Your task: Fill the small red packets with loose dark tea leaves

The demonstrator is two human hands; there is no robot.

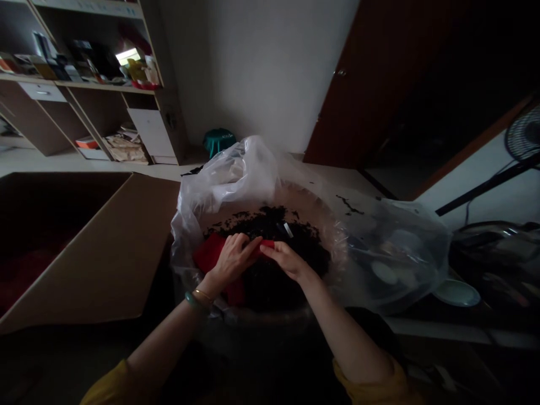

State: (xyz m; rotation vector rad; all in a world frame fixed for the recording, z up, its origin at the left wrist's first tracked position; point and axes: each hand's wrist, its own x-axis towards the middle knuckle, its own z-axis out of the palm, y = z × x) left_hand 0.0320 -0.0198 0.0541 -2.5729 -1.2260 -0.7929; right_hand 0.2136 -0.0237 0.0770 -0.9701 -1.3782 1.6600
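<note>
Low in the middle of the frame, the left hand (pixel 234 260) and right hand (pixel 287 261) meet over a red cloth (pixel 211 254), which lies bunched on a heap of dark crumbly material (pixel 274 287). The left fingers (pixel 248 244) are curled down over the cloth and appear to grip it. The right fingers (pixel 270 250) stretch toward the left hand, their tips at a narrow red strip, though whether they pinch it or only touch it I cannot tell.

The cloth sits at the near left of the heap, with one fold hanging lower, below the left wrist. Much of the dark material lies uncovered to the right and far side, and a small pale sliver (pixel 287 229) rests on top of it. The heap fills a round tub (pixel 337 247) lined with a clear plastic bag (pixel 228 188), whose loose top rises at the far left.

To the right, a second plastic bag (pixel 396 253) bulges beside the tub, with a pale plate (pixel 457 293) just past it. A dark smear (pixel 349 205) marks the table (pixel 324 180) beyond the tub. An open cardboard box (pixel 76 242) stands at the left, and shelves (pixel 97 84) fill the upper left of the frame.
</note>
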